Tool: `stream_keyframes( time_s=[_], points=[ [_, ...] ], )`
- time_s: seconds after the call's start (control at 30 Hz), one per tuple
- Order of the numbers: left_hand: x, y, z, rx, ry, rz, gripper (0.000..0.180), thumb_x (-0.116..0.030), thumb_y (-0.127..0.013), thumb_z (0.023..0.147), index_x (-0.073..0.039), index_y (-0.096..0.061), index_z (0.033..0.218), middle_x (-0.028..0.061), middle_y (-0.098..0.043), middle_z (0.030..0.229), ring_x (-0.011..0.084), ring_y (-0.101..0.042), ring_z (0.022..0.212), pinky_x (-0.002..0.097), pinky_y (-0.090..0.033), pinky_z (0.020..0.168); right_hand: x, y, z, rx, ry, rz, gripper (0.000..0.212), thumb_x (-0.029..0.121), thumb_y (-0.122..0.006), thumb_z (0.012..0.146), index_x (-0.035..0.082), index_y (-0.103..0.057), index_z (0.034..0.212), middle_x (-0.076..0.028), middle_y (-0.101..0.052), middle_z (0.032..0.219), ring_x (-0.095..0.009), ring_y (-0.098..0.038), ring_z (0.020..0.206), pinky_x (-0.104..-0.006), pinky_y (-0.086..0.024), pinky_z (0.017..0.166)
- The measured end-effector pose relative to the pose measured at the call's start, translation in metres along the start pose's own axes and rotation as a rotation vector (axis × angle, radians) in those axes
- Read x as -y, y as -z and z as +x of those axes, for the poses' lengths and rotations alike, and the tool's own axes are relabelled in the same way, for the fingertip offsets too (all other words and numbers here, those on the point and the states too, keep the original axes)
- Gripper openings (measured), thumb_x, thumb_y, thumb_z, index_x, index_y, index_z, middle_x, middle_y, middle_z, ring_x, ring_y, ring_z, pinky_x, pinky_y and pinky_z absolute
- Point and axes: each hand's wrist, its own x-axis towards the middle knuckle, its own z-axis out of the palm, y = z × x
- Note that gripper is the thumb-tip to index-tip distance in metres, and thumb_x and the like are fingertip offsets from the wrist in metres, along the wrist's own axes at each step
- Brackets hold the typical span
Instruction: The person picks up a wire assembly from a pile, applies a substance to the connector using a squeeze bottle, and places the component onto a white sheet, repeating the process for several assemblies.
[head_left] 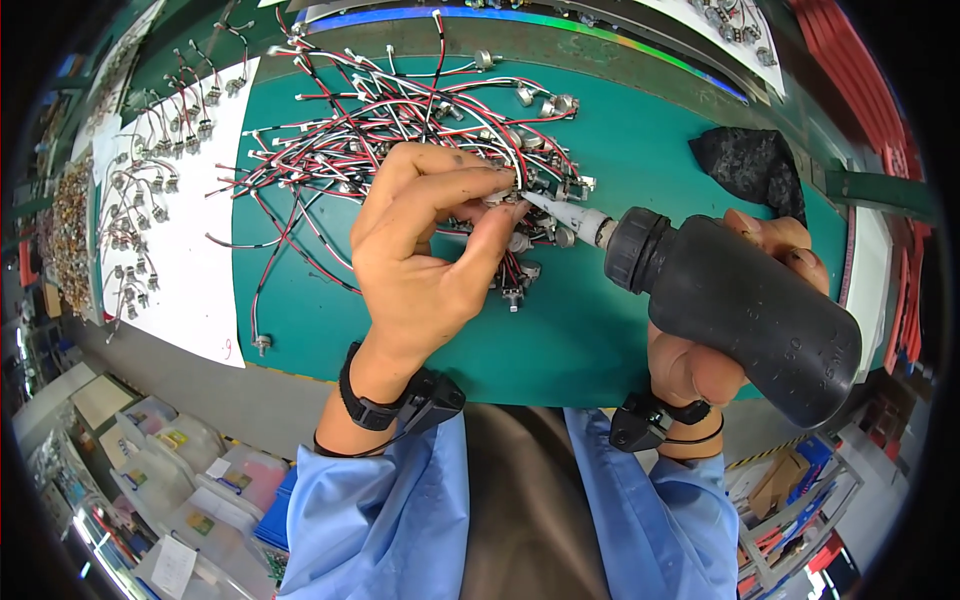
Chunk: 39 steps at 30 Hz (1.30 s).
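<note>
My left hand [425,235] pinches a small wired potentiometer [508,197] between thumb and fingertips, above the green mat. My right hand [690,350] is wrapped round a black squeeze bottle [750,305], tilted with its nozzle to the left. The bottle's pale tapered nozzle [570,212] reaches to the piece in my left hand; whether the tip touches it I cannot tell. Behind and under my left hand lies a tangled pile of potentiometers with red, white and black wires [400,110]. One wired potentiometer [262,343] lies apart, near the mat's left front.
White paper [190,270] on the left carries rows of wired potentiometers. A crumpled black cloth [750,165] lies at the right back of the green mat [590,350]. Clear plastic boxes [190,440] stand below the bench at the lower left. Red strips [850,80] line the right side.
</note>
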Motion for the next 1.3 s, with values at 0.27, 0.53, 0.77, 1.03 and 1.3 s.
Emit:
stream_keyframes(
  time_s=[0.27, 0.53, 0.77, 1.03, 1.3],
  points=[
    [-0.0012, -0.0004, -0.0034, 0.005, 0.156, -0.188, 0.022, 0.013, -0.058, 0.064, 0.006, -0.057, 0.084, 0.0119, -0.051, 0.088, 0.0148, -0.055, 0.076, 0.0206, -0.049, 0.06, 0.0061, 0.0011, -0.0014, -0.003, -0.07, 0.101, 0.081, 0.049, -0.065, 0.062, 0.007, -0.031, 0.121, -0.012, -0.041, 0.106, -0.022, -0.048, 0.1, -0.0309, -0.043, 0.083],
    [-0.0034, 0.0013, -0.0012, 0.061, 0.159, -0.221, 0.021, 0.013, -0.055, 0.066, 0.007, -0.055, 0.087, 0.0146, -0.051, 0.091, 0.0165, -0.056, 0.077, 0.0217, -0.05, 0.061, 0.0079, 0.0008, -0.0017, -0.011, -0.104, 0.091, 0.08, 0.046, -0.067, 0.06, 0.009, -0.031, 0.122, -0.01, -0.04, 0.106, -0.022, -0.048, 0.102, -0.0311, -0.044, 0.084],
    [-0.0015, 0.0031, -0.0026, 0.076, 0.202, -0.292, 0.02, 0.013, -0.052, 0.069, 0.009, -0.054, 0.088, 0.0162, -0.05, 0.094, 0.0182, -0.058, 0.077, 0.0234, -0.051, 0.064, 0.0087, 0.0002, -0.0029, -0.016, -0.114, 0.105, 0.08, 0.045, -0.068, 0.06, 0.009, -0.031, 0.121, -0.01, -0.04, 0.105, -0.022, -0.049, 0.101, -0.0308, -0.044, 0.083],
    [-0.0018, 0.0024, -0.0027, 0.075, 0.239, -0.398, 0.019, 0.012, -0.052, 0.071, 0.012, -0.052, 0.089, 0.0161, -0.048, 0.097, 0.0197, -0.058, 0.08, 0.0252, -0.052, 0.068, 0.0074, 0.0018, 0.0005, -0.002, -0.075, 0.071, 0.081, 0.047, -0.067, 0.06, 0.007, -0.031, 0.121, -0.011, -0.04, 0.104, -0.021, -0.05, 0.098, -0.0303, -0.044, 0.083],
    [-0.0001, 0.0033, -0.0029, 0.095, 0.277, -0.47, 0.019, 0.012, -0.051, 0.072, 0.012, -0.051, 0.091, 0.0161, -0.048, 0.098, 0.0202, -0.057, 0.082, 0.0262, -0.051, 0.07, 0.0074, 0.0008, -0.0014, -0.051, -0.07, 0.026, 0.08, 0.049, -0.066, 0.06, 0.007, -0.032, 0.12, -0.011, -0.041, 0.104, -0.02, -0.05, 0.097, -0.0287, -0.044, 0.083]
  ],
)
